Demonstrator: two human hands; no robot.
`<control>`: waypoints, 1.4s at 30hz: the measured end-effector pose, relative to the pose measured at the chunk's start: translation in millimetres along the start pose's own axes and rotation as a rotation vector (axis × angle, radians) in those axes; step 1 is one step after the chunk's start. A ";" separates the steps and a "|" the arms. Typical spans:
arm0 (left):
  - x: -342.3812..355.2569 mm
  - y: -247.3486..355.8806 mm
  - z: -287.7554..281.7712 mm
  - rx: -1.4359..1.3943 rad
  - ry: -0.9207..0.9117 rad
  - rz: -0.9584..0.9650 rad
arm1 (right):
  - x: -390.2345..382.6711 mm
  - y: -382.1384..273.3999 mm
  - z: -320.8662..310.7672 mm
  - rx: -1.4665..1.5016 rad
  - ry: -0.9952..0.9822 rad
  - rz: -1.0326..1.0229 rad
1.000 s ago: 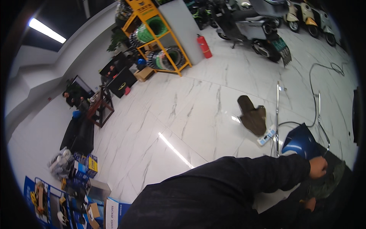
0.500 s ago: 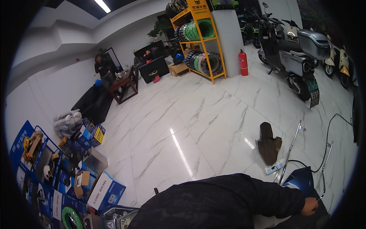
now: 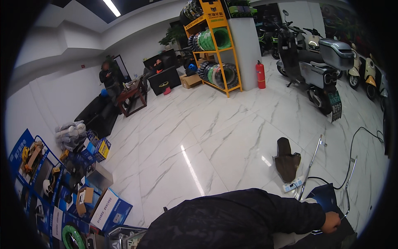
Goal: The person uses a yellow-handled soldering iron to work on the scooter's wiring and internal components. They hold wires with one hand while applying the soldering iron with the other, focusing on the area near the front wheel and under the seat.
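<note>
Down in the lower right corner, the left hand [image 3: 331, 223] is held out at the end of a black sleeve [image 3: 286, 211], fingers looking pretty curled, though whether anything's actually being gripped can't be told from this angle. The right hand is out of the shot, so its fingers can't be told either.

A shiny dark blue panel [image 3: 323, 196] is seen right by the left hand, partly covered by it in this view; whether they're touching can't be made out. The panel is flanked by two bent metal bars, one to its left [image 3: 311, 164] and one to its right [image 3: 350, 178], with the right one's lower end just beside the hand. Something black and mat-like [image 3: 342, 236] is spread below.

Up and left of that, a white-and-blue power strip [image 3: 293, 185] has been left on the marble-look floor [image 3: 232, 137], just beside a flat brown piece [image 3: 288, 161]. A black cable [image 3: 351, 151] is strung around the right bar.

Farther back, a grey scooter [image 3: 309, 68] is parked, with a red fire extinguisher [image 3: 260, 75] and a yellow rack [image 3: 213, 12] of tyres [image 3: 215, 38] placed to its left.
</note>
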State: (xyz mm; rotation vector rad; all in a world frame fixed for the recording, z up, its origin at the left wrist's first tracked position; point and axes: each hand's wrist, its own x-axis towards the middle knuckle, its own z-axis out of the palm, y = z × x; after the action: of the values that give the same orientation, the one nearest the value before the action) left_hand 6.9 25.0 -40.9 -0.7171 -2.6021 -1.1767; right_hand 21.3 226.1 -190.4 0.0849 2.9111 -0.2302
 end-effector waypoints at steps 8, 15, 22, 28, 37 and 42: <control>-5.8 3.6 -2.9 0.085 -0.184 0.118 | -51.8 81.6 23.3 0.097 0.071 0.012; 2.2 14.7 -5.3 0.037 -0.402 0.118 | -76.4 72.6 25.0 0.059 0.061 0.188; 7.0 37.5 -6.4 -0.099 -0.441 0.050 | -98.0 59.1 -1.8 0.142 -0.002 0.299; 11.1 45.7 -8.2 -0.088 -0.482 0.043 | -107.0 57.7 -11.3 0.121 0.015 0.329; 11.5 40.2 -0.5 -0.093 -0.485 0.075 | -108.6 55.0 -19.4 0.187 0.111 0.280; 10.8 37.4 1.1 -0.134 -0.461 0.074 | -106.6 52.8 -22.4 0.175 0.076 0.293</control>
State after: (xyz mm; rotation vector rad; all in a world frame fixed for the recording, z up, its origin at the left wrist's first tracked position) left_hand 16.5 50.7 -13.3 -1.2311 -2.8368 -1.3009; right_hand 124.4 277.5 -153.0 0.5543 2.8978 -0.4378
